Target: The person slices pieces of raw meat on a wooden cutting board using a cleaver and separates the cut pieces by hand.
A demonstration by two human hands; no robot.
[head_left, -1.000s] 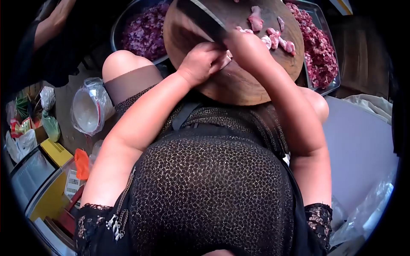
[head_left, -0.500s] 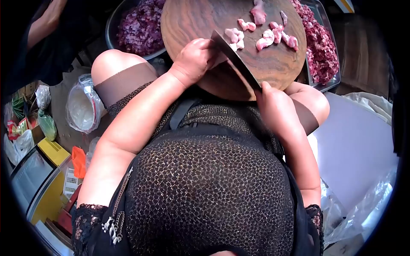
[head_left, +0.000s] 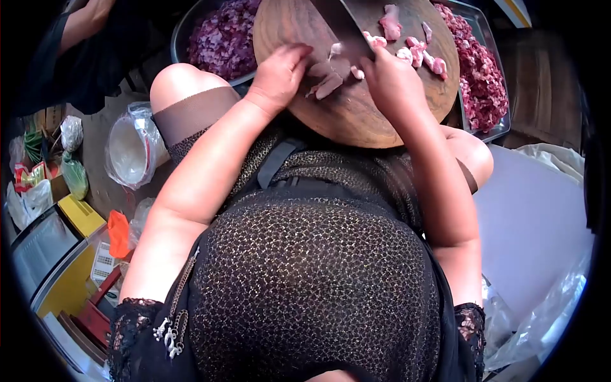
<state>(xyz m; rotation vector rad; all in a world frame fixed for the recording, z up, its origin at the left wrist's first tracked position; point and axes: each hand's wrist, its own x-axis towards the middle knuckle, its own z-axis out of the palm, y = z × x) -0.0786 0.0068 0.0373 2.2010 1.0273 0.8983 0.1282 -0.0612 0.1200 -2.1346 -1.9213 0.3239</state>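
A round wooden chopping board (head_left: 363, 127) lies across my knees. My right hand (head_left: 389, 76) grips the handle of a broad dark cleaver (head_left: 344, 28), whose blade points up and left over the board. Near the board's left part is my left hand (head_left: 279, 75), fingers apart and holding nothing. Between my hands lie pieces of meat (head_left: 329, 85) and a small pink bit (head_left: 357, 73). Several more pale pink pieces (head_left: 417, 52) are on the right half, with a longer piece (head_left: 390, 23) above them.
A metal bowl of chopped meat (head_left: 223, 41) stands behind left, a tray of chopped meat (head_left: 480, 79) at the right. A plastic-lined bucket (head_left: 129, 153) is on the floor at left. Another person's arm (head_left: 86, 24) shows at the upper left.
The cleaver has swung up and away from me with my right hand. My left hand has let go of the meat, and pieces now lie in view between my hands.
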